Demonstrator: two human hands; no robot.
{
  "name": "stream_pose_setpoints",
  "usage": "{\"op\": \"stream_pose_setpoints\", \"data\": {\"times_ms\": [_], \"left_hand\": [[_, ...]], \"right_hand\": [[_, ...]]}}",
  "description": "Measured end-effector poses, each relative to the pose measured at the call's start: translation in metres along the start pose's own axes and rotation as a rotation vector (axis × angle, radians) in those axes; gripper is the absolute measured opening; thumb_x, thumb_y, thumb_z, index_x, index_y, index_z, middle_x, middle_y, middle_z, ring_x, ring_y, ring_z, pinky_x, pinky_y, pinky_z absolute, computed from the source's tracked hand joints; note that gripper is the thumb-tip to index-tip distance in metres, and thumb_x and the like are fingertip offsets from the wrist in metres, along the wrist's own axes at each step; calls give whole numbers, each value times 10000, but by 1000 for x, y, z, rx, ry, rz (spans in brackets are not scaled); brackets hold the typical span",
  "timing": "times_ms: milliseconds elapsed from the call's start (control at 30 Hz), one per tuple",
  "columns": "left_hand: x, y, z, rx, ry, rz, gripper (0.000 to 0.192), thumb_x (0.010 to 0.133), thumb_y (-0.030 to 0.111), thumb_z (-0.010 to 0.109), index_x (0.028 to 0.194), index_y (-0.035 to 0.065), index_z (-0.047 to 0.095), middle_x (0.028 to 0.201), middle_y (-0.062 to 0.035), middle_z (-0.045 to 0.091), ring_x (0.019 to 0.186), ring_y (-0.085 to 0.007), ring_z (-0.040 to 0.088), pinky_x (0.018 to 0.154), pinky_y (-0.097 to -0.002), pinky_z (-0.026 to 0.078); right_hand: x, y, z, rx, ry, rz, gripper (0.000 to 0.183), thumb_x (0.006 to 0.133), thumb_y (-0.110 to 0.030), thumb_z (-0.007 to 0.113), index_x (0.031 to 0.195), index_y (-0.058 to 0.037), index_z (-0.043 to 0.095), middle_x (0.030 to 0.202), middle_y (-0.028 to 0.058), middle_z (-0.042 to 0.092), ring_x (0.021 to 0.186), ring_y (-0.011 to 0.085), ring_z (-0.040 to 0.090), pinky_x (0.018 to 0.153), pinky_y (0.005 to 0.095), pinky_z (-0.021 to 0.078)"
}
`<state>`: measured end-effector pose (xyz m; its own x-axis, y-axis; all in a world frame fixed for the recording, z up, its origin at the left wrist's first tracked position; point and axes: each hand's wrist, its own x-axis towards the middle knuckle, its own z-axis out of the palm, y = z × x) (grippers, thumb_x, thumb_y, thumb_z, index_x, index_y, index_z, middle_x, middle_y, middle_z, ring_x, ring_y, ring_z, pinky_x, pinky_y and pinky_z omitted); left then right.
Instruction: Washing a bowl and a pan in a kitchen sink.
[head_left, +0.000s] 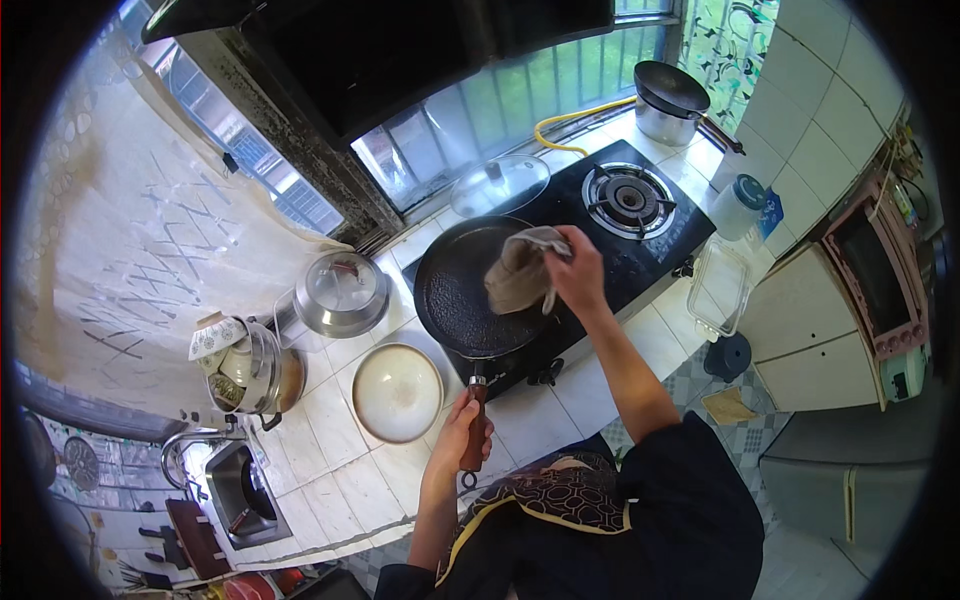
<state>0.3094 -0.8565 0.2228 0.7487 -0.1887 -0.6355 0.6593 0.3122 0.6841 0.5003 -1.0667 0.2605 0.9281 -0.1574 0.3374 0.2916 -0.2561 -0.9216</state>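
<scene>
My left hand (459, 435) grips the brown handle (477, 427) of a dark frying pan (457, 300). The pan sits over the left side of a black gas stove (637, 262), and the left part of its inside surface glistens as if wet. Pinched in my right hand (580, 268) is a greyish-brown cloth (519, 274). It hangs down over the right part of the pan; whether it touches the pan floor, I cannot tell. Just left of the pan, a cream plate with a brown rim (397, 393) lies on the tiled counter.
A glass lid (501, 186) stands behind the pan, and a bare burner (628, 199) is to the right. Further right are a saucepan stack (670, 105), a lidded jar (739, 206) and a clear plastic container (718, 289). Lidded pot (341, 292), stacked bowls (244, 367) and sink (244, 502) are leftward.
</scene>
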Motion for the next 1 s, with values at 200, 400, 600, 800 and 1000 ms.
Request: {"op": "stream_pose_setpoints", "data": {"times_ms": [200, 400, 600, 800, 1000], "left_hand": [[-3, 5, 1, 29, 21, -31, 426, 874, 289, 388, 1266, 191, 254, 618, -73, 466, 404, -162, 459, 359, -282, 387], [-2, 9, 7, 36, 31, -58, 493, 872, 279, 401, 1319, 223, 202, 594, -70, 458, 388, -160, 452, 352, -274, 385], [0, 5, 0, 7, 29, -48, 501, 870, 283, 408, 1322, 230, 200, 609, -72, 464, 394, -157, 454, 361, -266, 385], [0, 5, 2, -3, 13, -36, 496, 871, 281, 403, 1321, 225, 202, 608, -71, 460, 395, -153, 454, 360, -267, 382], [0, 6, 1, 17, 21, -55, 494, 872, 276, 395, 1322, 231, 196, 602, -66, 453, 389, -156, 441, 354, -271, 377]], "right_hand": [[-3, 104, 97, -838, -381, -152, 614, 698, -211, 578, 1223, -20, 322, 1247, 176, 360, 1151, 388, 327, 976, 436, 258], [10, 118, 174, -714, -466, -290, 547, 711, -275, 560, 1191, -79, 384, 1242, 146, 366, 1127, 381, 335, 975, 432, 244], [-42, 68, 174, -515, -967, -347, 458, 664, -359, 604, 1071, -178, 502, 1089, 95, 453, 1048, 314, 381, 884, 443, 318], [-28, 80, 122, -392, -1437, -101, 460, 630, -305, 639, 1054, -173, 516, 1103, 82, 459, 1056, 319, 361, 884, 413, 318], [-45, 76, 159, -264, -1187, -172, 421, 632, -280, 663, 995, -117, 525, 966, 112, 529, 926, 318, 464, 843, 369, 371]]}}
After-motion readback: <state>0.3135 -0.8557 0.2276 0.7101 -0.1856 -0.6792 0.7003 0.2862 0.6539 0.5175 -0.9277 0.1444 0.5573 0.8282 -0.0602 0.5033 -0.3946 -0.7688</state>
